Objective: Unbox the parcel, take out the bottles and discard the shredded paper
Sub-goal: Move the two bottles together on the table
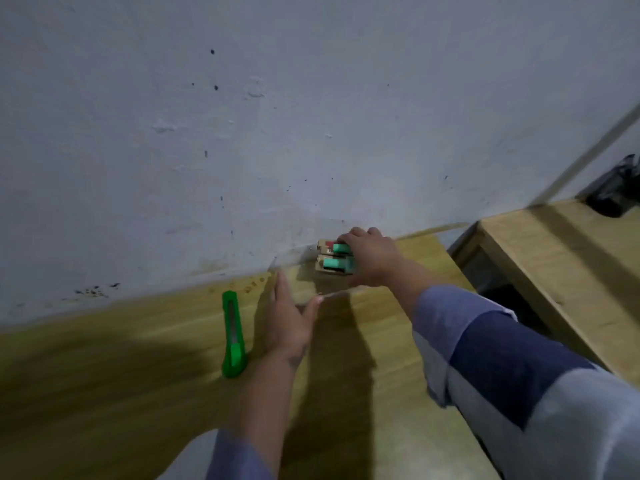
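Small cardboard parcel [334, 260], teal labels, against the wall.

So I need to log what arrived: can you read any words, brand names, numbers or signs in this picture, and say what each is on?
No text can be read.
Small packages under the right hand: teal and red patches, any printing blurred.
Green utility knife beside the left hand: no marking legible.
Wall and wooden table: only stains and specks, no writing.

Single head-worn view, looking forward and down, close over wooden table [398, 393], facing wall [242, 133]
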Demonstrator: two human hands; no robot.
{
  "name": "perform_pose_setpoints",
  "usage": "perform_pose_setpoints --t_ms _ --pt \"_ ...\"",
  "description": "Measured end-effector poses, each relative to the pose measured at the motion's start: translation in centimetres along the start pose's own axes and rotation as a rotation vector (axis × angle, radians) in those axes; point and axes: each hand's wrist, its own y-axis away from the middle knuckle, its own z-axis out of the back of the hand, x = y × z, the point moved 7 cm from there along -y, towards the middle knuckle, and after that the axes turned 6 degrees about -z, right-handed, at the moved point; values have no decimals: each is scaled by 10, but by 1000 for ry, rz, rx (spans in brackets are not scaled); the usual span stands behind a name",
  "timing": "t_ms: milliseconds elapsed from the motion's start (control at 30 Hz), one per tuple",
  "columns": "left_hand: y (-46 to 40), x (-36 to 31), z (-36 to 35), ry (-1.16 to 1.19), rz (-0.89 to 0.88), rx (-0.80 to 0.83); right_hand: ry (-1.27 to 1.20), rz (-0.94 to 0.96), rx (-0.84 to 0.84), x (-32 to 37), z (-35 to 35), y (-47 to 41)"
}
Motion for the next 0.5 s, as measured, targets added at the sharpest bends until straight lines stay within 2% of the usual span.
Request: perform_pose_setpoints --t_ms 133,367,433,500 --pt "-3 -2 2 21 23 0 153 109 77 40 -23 -25" --pt "-4 -3 0 61 35 36 171 152 75 59 -43 -31" --pt "-7 0 -3 161 39 73 103 156 108 57 -31 -24" --pt "-4 0 -4 365 68 148 -42 163 35 55 -18 -8"
